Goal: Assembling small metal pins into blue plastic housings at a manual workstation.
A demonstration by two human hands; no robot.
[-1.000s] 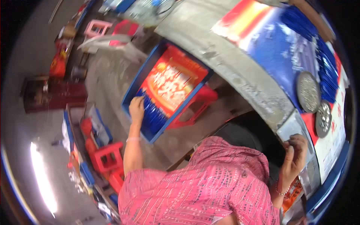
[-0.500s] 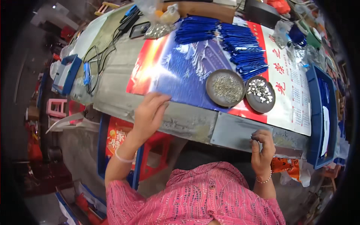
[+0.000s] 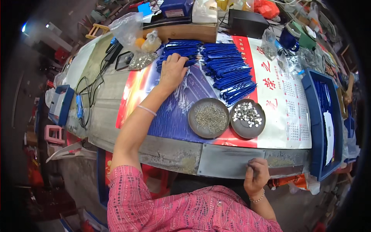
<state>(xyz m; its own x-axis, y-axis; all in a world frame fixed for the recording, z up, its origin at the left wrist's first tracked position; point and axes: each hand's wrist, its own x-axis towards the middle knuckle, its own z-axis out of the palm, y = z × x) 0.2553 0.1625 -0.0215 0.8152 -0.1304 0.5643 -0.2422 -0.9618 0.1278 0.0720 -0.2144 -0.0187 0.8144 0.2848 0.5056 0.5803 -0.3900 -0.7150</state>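
Dim, cluttered workshop space surrounds a grey counter (image 3: 166, 154), much of it covered by a glossy poster sheet (image 3: 164, 125). Two heaps of slim blue strips lie toward the far side: the left heap (image 3: 195, 47) fans out below a wooden box (image 3: 185, 32), and the right heap (image 3: 228, 73) spreads toward the near dishes. The left hand (image 3: 172, 72) reaches across the poster, its fingers bent down onto the near edge of the left heap; whether they pinch a strip or merely touch the pile cannot be told, since the back of the hand hides the contact. The right hand (image 3: 256, 176) rests at the counter's near edge, beside a flat metal plate (image 3: 222, 160), fingers curled and thumb close to them; whether anything small sits between them cannot be told. Between the hands stand two round dishes side by side, one with small grey metal bits (image 3: 210, 118), the other with shiny round pieces (image 3: 246, 114). A blue tray (image 3: 317, 149) at the right holds more strips. The step in hand looks like handling the left heap; from here, lifting would call for a narrow, light grip that leaves neighbouring strips undisturbed.
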